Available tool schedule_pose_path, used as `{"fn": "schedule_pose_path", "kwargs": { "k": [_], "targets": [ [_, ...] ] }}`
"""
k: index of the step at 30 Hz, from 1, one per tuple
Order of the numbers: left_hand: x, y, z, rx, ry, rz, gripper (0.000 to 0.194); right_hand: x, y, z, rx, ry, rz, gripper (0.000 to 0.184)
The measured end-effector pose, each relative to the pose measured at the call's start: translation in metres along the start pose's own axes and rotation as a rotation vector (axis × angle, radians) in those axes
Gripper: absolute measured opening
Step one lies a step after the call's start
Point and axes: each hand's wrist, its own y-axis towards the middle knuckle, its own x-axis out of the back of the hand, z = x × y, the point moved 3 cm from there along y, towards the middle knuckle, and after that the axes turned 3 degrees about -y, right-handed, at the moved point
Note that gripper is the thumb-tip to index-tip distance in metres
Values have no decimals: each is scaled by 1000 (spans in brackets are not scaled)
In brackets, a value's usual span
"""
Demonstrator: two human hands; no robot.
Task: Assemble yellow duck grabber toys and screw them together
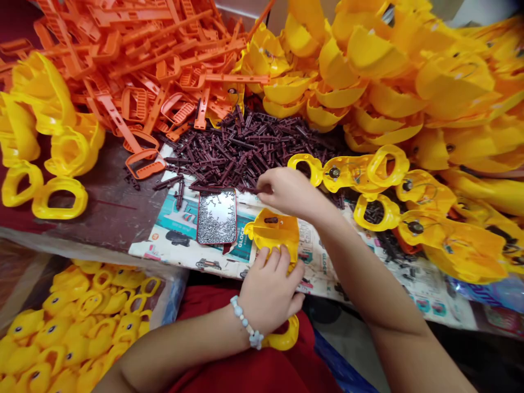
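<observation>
My left hand (271, 289), with a beaded bracelet at the wrist, is closed over a yellow plastic duck-shaped shell (282, 234) at the table's front edge. A dark brown piece lies inside this shell, and a looped yellow end (285, 335) shows below my wrist. Just beyond, my right hand (282, 190) is at the near edge of a heap of small dark brown plastic pins (245, 144). Its fingertips are pinched together; what they hold, if anything, I cannot make out. Left of the shell lies a shallow tray (216, 204) of small metal screws.
Orange plastic handles (143, 49) pile up at the back left. Stacked yellow shells (380, 71) fill the back right, and wired yellow halves (454, 234) lie at right. More yellow parts (61, 142) stand at left. Below, a box contains finished-looking yellow ducks (77, 322). Printed card (180, 218) covers the table.
</observation>
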Motion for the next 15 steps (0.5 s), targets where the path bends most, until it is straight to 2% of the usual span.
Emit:
{"fn": "schedule_pose_path", "kwargs": {
  "k": [4, 6, 8, 12, 15],
  "targets": [
    [0, 1, 0, 4, 2, 12, 46, 30, -59, -17, 76, 233, -230, 6],
    [1, 1, 0, 8, 6, 17, 47, 30, -87, -23, 95, 250, -307, 10],
    [1, 1, 0, 7, 4, 10, 47, 19, -104, -24, 125, 194, -322, 14],
    [-1, -1, -1, 3, -6, -14, 45, -10, -108, -22, 189, 167, -348, 15],
    [-1, 0, -2, 9, -5, -20, 44, -16, -100, -22, 172, 178, -410, 14]
  ]
}}
